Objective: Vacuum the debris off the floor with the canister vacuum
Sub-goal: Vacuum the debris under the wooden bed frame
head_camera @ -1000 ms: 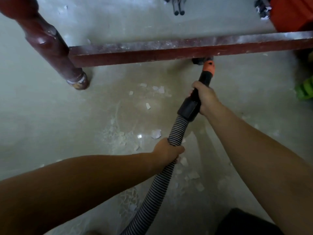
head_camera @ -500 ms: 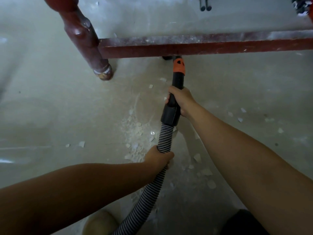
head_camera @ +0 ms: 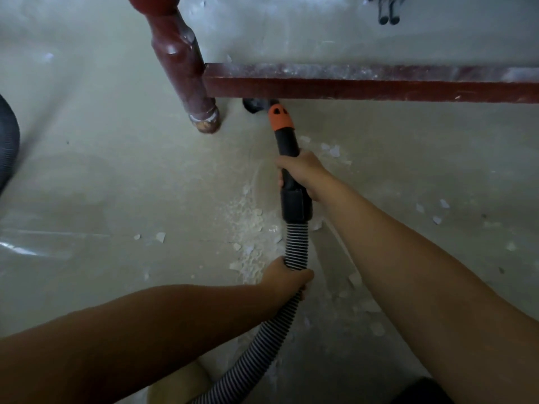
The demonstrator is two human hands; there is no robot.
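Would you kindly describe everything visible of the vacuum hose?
The vacuum hose is ribbed, flexible, striped black and pale, plastic-looking. It curves up from the bottom edge into a black rigid handle with an orange collar; the nozzle end disappears under the red wooden rail. The left hand grips the ribbed part, the right hand the handle.

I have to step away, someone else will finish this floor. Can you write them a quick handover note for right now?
Right hand: grip shut on the black wand below its orange collar.
Left hand: grip shut on the ribbed hose.
Nozzle sits partly hidden under the red rail, beside the furniture leg.
Left: the plaster chips piled left of the hose, and scattered flakes to the right.
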